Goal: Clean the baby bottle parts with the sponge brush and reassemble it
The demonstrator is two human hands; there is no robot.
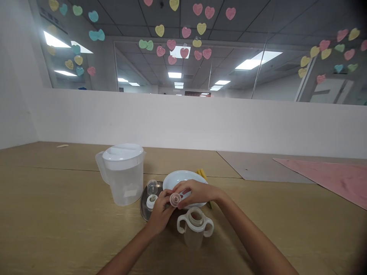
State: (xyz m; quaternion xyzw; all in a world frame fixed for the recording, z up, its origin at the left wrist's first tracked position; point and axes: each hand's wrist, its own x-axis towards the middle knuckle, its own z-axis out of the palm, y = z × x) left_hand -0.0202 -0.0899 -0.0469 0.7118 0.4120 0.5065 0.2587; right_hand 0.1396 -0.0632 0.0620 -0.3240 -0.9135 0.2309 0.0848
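Between my two hands is a translucent bottle nipple [175, 199], its round base facing me. The fingers of my left hand [162, 210] are closed on its left side. My right hand [195, 192] pinches it from the right, above the edge of a white plate [174, 177]. Just below stands an upright baby bottle [194, 236] with two white handles and an uncapped mouth. To the left, a metal tray [144, 214] bears a clear domed cap [152, 187] and a white collar ring [151, 201]. My left hand partly covers the tray.
A lidded plastic pitcher [126, 179] with clear liquid stands left of the tray. Yellow stick-like things [203, 174] lie behind the plate. A pink sheet [329, 175] covers the table's far right. A white wall [183, 122] with glass above borders the table's back.
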